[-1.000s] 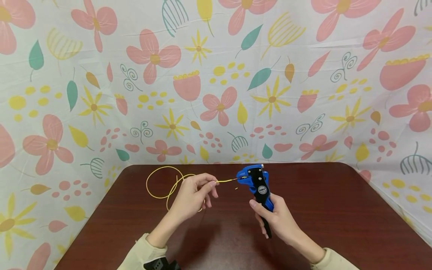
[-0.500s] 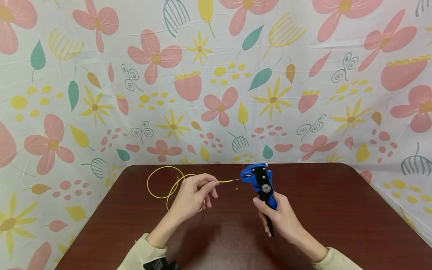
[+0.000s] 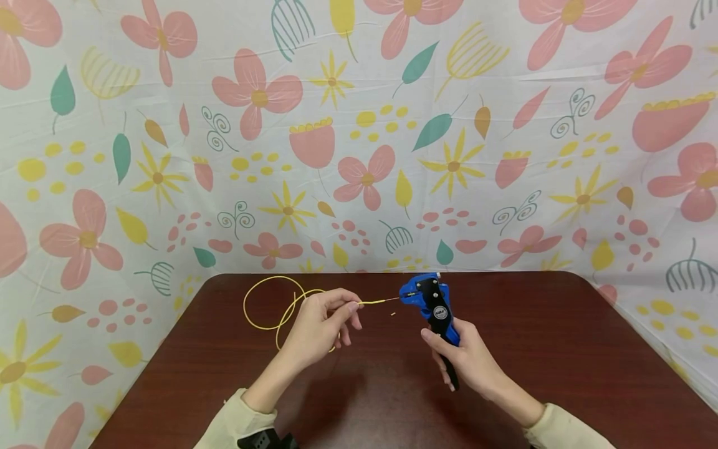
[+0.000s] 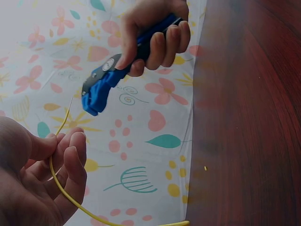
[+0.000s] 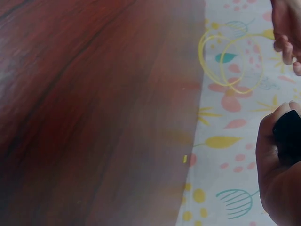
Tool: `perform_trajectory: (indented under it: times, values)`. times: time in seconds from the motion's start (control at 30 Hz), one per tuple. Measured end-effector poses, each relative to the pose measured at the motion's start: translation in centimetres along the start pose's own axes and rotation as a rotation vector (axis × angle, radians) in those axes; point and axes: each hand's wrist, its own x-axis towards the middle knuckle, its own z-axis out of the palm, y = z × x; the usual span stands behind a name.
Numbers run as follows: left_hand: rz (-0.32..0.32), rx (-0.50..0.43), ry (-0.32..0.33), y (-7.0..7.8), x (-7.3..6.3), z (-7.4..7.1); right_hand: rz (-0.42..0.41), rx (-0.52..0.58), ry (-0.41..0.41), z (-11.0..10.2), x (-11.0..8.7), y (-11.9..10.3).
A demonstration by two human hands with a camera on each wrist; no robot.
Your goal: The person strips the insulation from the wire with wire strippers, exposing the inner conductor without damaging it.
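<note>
My left hand point(image 3: 320, 327) pinches a yellow wire point(image 3: 371, 302) between thumb and fingertips. Past the fingertips a short insulated length shows, ending in a thin bare metal tip point(image 4: 71, 102) that points toward the tool. The rest of the wire loops behind the hand. My right hand point(image 3: 473, 365) grips the handles of a blue and black wire stripper point(image 3: 430, 298), held tilted with its head up and to the left. In the left wrist view a small gap separates the bare tip from the stripper's head. The right wrist view shows only a dark handle end in the fist.
A tiny yellow scrap of insulation point(image 3: 393, 313) lies on the dark brown wooden table point(image 3: 561, 362), below the bare tip in the head view. A white flower-print cloth point(image 3: 359, 237) hangs behind the table's far edge.
The wire stripper has shifted right, off the bare wire end it overlapped a second ago, then tipped slightly back left. My left hand and the wire stay about where they were.
</note>
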Motion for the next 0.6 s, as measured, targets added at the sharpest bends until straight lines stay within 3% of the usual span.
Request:
perform_trajectory:
  times: [0.2,0.6]
  values:
    - [0.005,0.001,0.003,0.2,0.0,-0.1,0.056,0.010,-0.048,-0.6,0.2,0.6]
    - [0.007,0.005,0.006,0.2,-0.2,-0.2,0.236,-0.049,-0.049,-1.4,1.2,2.1]
